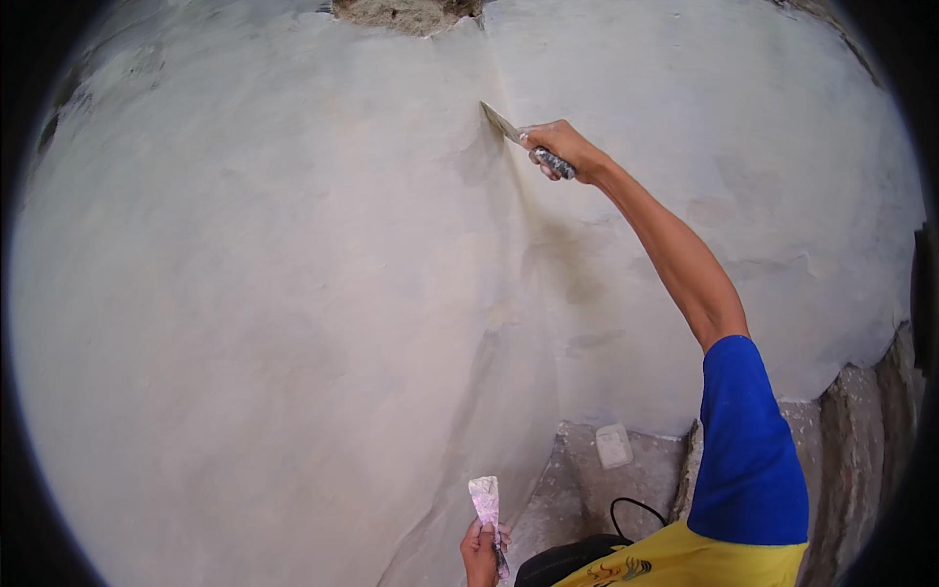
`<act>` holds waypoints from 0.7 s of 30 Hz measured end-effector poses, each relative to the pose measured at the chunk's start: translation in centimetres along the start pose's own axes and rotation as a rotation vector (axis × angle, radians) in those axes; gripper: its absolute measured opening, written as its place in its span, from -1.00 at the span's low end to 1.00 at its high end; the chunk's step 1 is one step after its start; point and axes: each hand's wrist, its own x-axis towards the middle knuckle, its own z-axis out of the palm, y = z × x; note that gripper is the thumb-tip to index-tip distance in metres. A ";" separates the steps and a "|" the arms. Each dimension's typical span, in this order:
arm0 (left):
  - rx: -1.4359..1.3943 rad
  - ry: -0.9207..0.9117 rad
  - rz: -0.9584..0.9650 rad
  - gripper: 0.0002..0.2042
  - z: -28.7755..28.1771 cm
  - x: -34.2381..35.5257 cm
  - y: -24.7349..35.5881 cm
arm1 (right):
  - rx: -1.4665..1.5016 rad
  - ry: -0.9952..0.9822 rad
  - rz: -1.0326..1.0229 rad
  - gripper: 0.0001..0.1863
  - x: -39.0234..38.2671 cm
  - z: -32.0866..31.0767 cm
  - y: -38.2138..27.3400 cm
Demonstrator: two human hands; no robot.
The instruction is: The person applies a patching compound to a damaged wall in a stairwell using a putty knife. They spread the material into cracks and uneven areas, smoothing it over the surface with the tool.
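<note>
My right hand (563,149), at the end of my outstretched arm, grips the dark handle of a metal trowel (502,120), its blade held at or very near the vertical inside corner of the pale plastered wall (274,245). Low in the middle of the view, my left hand (481,551) holds a narrow scraper (484,499) upright, its blade coated with whitish, pink-tinged material.
A rough broken patch (406,14) shows at the top of the wall. Below are a dusty floor (641,470), a white rectangular piece (614,446) and a black cable loop (641,506). Rough stepped edges (841,470) run along the lower right.
</note>
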 end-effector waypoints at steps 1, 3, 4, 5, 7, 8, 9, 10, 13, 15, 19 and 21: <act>0.063 0.056 -0.018 -0.70 0.3 -0.5 0.2 | -0.042 -0.015 -0.011 -0.76 -0.1 0.7 0.1; 0.123 0.110 -0.028 -0.63 1.0 -0.4 0.9 | -0.074 -0.075 -0.067 -0.57 -1.9 2.0 0.1; 0.047 0.084 -0.023 -0.70 0.9 -0.4 0.9 | -0.189 -0.124 -0.085 -0.51 -3.2 3.2 0.2; -0.028 0.059 -0.019 -0.77 0.8 -0.5 1.0 | -0.302 -0.174 -0.103 -0.43 -4.5 4.4 0.1; -0.022 0.025 -0.023 -0.77 0.9 -0.1 1.0 | -0.463 -0.230 -0.076 -0.41 -7.7 6.5 -0.6; -0.007 -0.004 -0.021 -0.78 0.7 -0.2 0.6 | -0.500 -0.263 -0.091 -0.42 -8.9 7.1 -0.5; -0.014 -0.005 -0.017 -0.78 0.6 0.0 0.1 | -0.534 -0.294 -0.121 -0.42 -9.3 7.2 -0.8; -0.021 -0.022 -0.004 -0.78 0.3 0.1 -0.4 | -0.529 -0.243 -0.104 -0.42 -8.9 6.7 -0.4; -0.040 -0.021 -0.003 -0.77 0.3 0.1 -1.3 | -0.576 -0.064 -0.171 -0.40 -5.7 4.7 -0.8; -0.037 0.009 -0.016 -0.77 0.4 0.0 -1.5 | -0.604 -0.053 -0.220 -0.40 -4.1 4.0 -1.4; -0.041 0.055 -0.023 -0.77 0.5 -0.2 -1.7 | -0.690 -0.119 -0.319 -0.42 -4.2 3.6 0.3; -0.038 0.057 -0.024 -0.77 0.4 -0.3 -1.5 | -0.888 -0.162 -0.497 -0.41 -5.8 4.6 5.7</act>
